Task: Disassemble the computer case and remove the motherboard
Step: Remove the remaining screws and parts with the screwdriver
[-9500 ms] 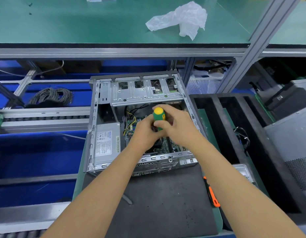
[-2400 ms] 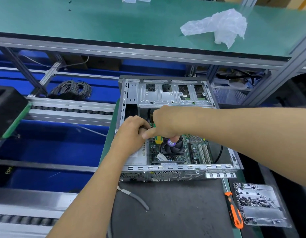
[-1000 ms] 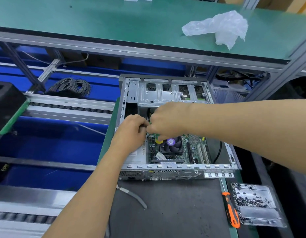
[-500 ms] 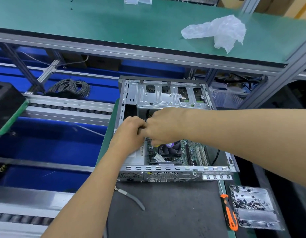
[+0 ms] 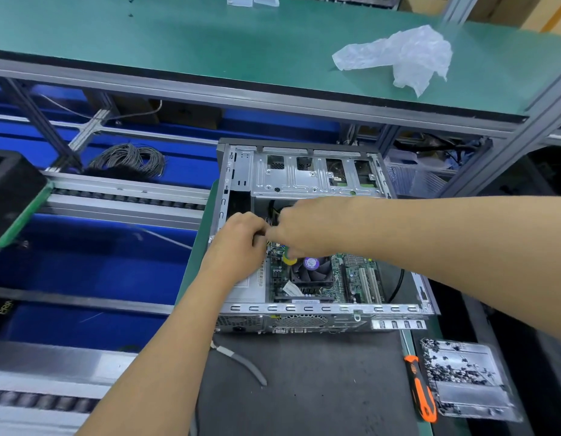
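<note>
The open grey computer case (image 5: 316, 309) lies on a dark mat, its drive cage (image 5: 316, 174) at the far end. Inside, the green motherboard (image 5: 351, 278) shows with a black CPU fan (image 5: 310, 272). My right hand (image 5: 307, 228) reaches in from the right and grips a green and yellow screwdriver (image 5: 289, 259), whose yellow end pokes out under the palm. My left hand (image 5: 241, 243) sits curled just beside it over the power supply (image 5: 250, 287), fingertips against the right hand; what they hold is hidden.
Grey-handled pliers (image 5: 241, 363) lie on the mat (image 5: 304, 388) near my left forearm. An orange screwdriver (image 5: 420, 391) and a clear tray of screws (image 5: 464, 379) sit at the right. A plastic bag (image 5: 405, 55) lies on the green shelf; a cable coil (image 5: 131, 158) at back left.
Both hands stay joined at the motherboard's far left corner, shifting only slightly. The yellow screwdriver end stays under my right palm. The view has tilted a little.
</note>
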### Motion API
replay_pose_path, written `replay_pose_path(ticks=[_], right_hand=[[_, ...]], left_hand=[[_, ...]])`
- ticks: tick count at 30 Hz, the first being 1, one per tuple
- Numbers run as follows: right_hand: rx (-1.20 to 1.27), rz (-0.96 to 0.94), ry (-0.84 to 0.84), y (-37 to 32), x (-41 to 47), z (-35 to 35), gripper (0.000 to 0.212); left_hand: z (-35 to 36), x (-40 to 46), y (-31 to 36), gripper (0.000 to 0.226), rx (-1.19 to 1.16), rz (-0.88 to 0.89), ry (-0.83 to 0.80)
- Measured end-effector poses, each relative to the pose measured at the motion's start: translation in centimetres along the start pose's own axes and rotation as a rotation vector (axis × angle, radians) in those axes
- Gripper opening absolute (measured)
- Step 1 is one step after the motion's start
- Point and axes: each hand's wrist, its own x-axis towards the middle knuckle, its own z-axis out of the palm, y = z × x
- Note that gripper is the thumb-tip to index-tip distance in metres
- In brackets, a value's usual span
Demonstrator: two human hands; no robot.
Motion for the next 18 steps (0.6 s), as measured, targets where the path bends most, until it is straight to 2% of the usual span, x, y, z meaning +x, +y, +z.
replay_pose_path(ticks=[2, 3, 7, 11, 15, 18], right_hand=[[-0.014, -0.159, 0.06, 0.0, 0.1, 0.5, 0.033], [0.056, -0.159, 0.075, 0.1, 0.1, 0.5, 0.033], [0.502, 0.15, 0.072, 0.0, 0.3, 0.5, 0.06], [0.569, 0.359, 0.066, -1.1, 0.2, 0.6, 0.069], [0.532, 0.354, 0.025, -1.4, 0.7, -0.3, 0.047], [0.233, 0.23, -0.11, -1.2, 0.7, -0.9, 0.026]], left_hand=[[-0.1, 0.0, 0.2, 0.013, 0.013, 0.001, -0.002], [-0.1, 0.0, 0.2, 0.013, 0.012, 0.005, 0.003], [0.0, -0.1, 0.0, 0.025, -0.022, 0.016, 0.02], [-0.3, 0.1, 0.3, 0.04, -0.026, 0.034, -0.03], [-0.2, -0.1, 0.2, 0.047, -0.037, 0.024, -0.007], [0.0, -0.1, 0.1, 0.047, -0.021, 0.042, 0.02]])
